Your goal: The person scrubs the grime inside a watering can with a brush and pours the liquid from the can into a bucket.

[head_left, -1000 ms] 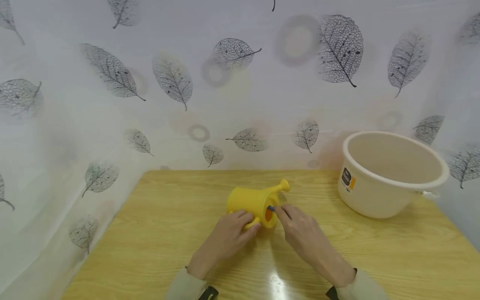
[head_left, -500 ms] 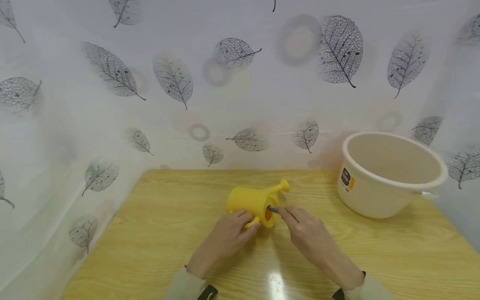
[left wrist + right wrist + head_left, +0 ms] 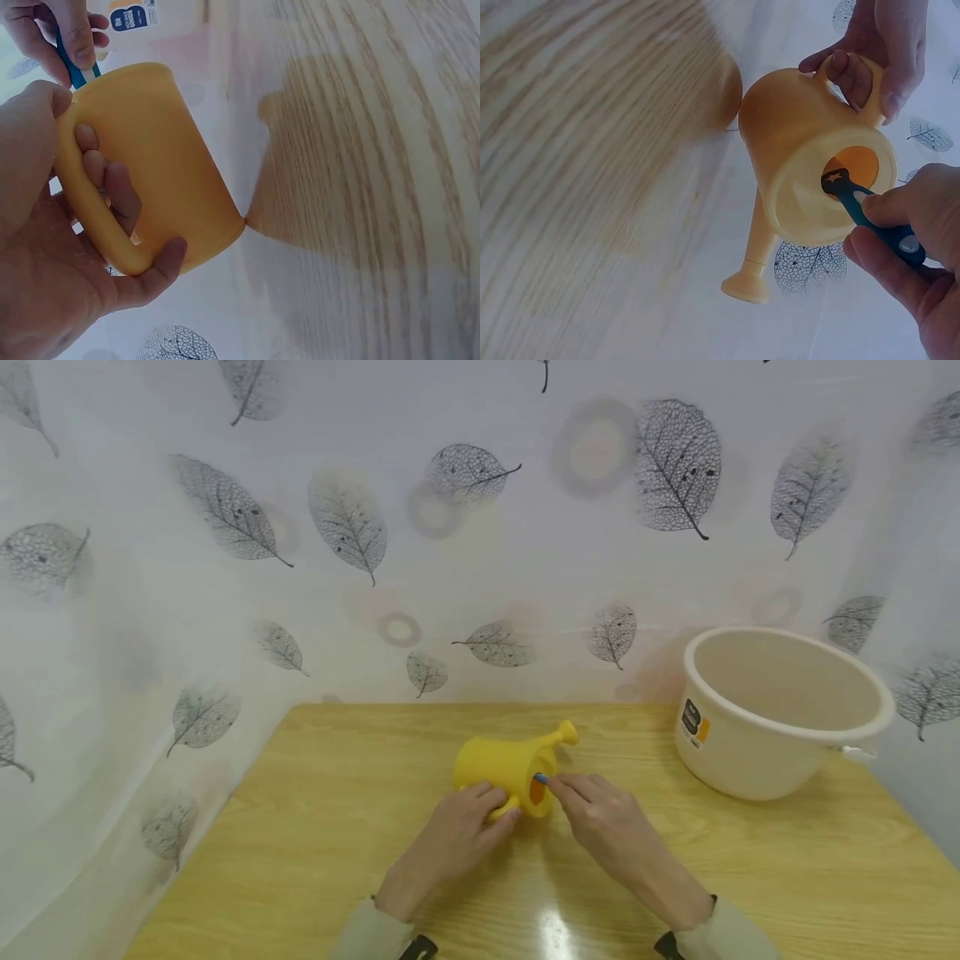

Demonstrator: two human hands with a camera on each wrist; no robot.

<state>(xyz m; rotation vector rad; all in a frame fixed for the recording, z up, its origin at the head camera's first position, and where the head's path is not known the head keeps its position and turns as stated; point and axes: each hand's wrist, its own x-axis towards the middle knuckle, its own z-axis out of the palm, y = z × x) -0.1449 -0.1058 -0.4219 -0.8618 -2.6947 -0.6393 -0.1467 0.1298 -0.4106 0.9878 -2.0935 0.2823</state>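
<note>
A yellow watering can [image 3: 491, 762] lies tipped on its side on the wooden table, its opening facing right and its spout pointing to the back right. The left hand [image 3: 457, 839] grips its handle [image 3: 88, 202], with fingers passed through the loop. Between thumb and fingers the right hand [image 3: 618, 835] pinches a blue tool [image 3: 889, 234] with a white inlay. In the right wrist view the tool's dark end, marked with a star, is at the can's round opening [image 3: 862, 163]; whatever of it lies inside is hidden.
A large cream bucket [image 3: 738, 756] with a label stands at the table's back right. Behind the table [image 3: 315, 827] hangs a pale sheet [image 3: 510, 552] with a leaf pattern, which also runs along the left side.
The right hand drew back slightly to the right with the blue tool, then moved back toward the opening. The left hand and the can have stayed in place.
</note>
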